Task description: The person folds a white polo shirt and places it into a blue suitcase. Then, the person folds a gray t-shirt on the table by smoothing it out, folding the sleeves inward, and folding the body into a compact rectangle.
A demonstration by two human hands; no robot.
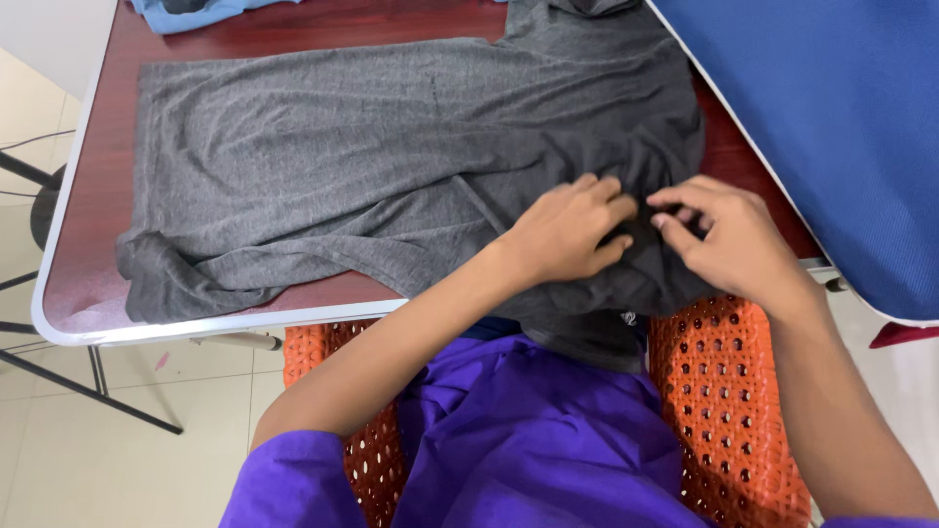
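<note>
A dark grey T-shirt (372, 166) lies spread flat across a reddish-brown table (108, 137), its lower right part bunched and hanging over the near edge. My left hand (572, 230) pinches a fold of the grey fabric at that bunched part. My right hand (729, 240) meets it from the right, fingers curled and gripping the same bunch of cloth between the two hands. A sleeve of the shirt droops at the table's near left corner.
A blue fabric-covered panel (831, 127) stands at the right. A light blue garment (186, 12) lies at the table's far edge. An orange perforated plastic chair (724, 391) sits under me, and purple clothing (528, 440) covers my lap. Black metal legs (59, 381) cross the tiled floor at left.
</note>
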